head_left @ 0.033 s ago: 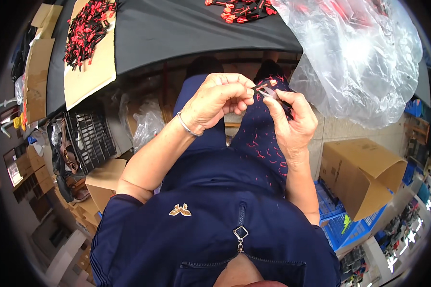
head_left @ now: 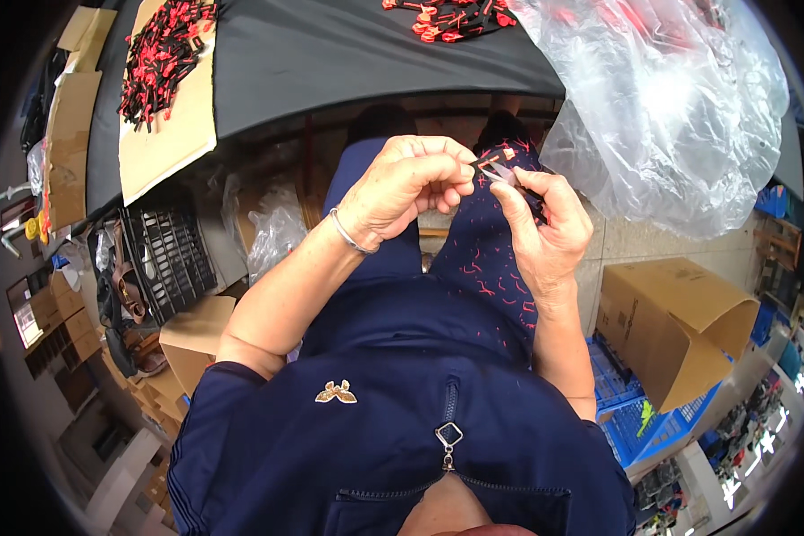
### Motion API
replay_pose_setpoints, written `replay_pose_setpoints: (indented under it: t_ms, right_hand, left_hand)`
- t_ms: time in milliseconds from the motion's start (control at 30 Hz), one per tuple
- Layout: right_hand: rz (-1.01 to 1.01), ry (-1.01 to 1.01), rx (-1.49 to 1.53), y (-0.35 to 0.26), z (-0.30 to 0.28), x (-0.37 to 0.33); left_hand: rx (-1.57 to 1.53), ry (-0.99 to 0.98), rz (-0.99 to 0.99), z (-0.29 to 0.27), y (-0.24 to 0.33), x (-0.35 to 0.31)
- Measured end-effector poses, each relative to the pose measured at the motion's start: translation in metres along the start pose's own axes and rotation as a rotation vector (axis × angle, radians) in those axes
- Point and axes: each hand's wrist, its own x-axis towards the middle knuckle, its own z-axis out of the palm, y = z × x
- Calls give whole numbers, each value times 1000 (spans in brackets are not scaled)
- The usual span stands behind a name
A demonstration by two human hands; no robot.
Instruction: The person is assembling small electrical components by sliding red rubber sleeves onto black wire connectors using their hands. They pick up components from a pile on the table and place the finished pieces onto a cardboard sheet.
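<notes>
My left hand (head_left: 413, 186), with a silver bangle on its wrist, pinches a small black and red strap piece (head_left: 484, 163) between thumb and fingertips. Close beside it, my right hand (head_left: 552, 228) is closed round a pair of thread snips (head_left: 498, 172). The pale metal blades point at the strap piece and overlap it in view; whether they touch it I cannot tell. Most of the snips' dark handle is hidden in my palm. Under both hands, red thread scraps (head_left: 484, 288) lie scattered over my right trouser leg.
A black-covered table (head_left: 348, 54) spans the far side. On it, a cardboard sheet (head_left: 174, 152) carries a heap of black and red pieces (head_left: 163, 67); another heap (head_left: 451, 20) lies farther right. Clear plastic (head_left: 661, 116) hangs at right, above a cardboard box (head_left: 661, 313) and blue crate (head_left: 616, 384).
The strap piece has tilted slightly at my left fingertips, with more of its black part showing beyond the blades. Both hands stay almost in place.
</notes>
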Motion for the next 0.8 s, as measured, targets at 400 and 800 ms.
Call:
replay_pose_setpoints:
  t_ms: [400, 800]
  right_hand:
    - [476, -2, 478, 2, -1, -1]
    - [637, -48, 679, 8, 9, -2]
  left_hand:
    - [535, 76, 219, 7, -8, -1]
    - [977, 181, 665, 18, -26, -12]
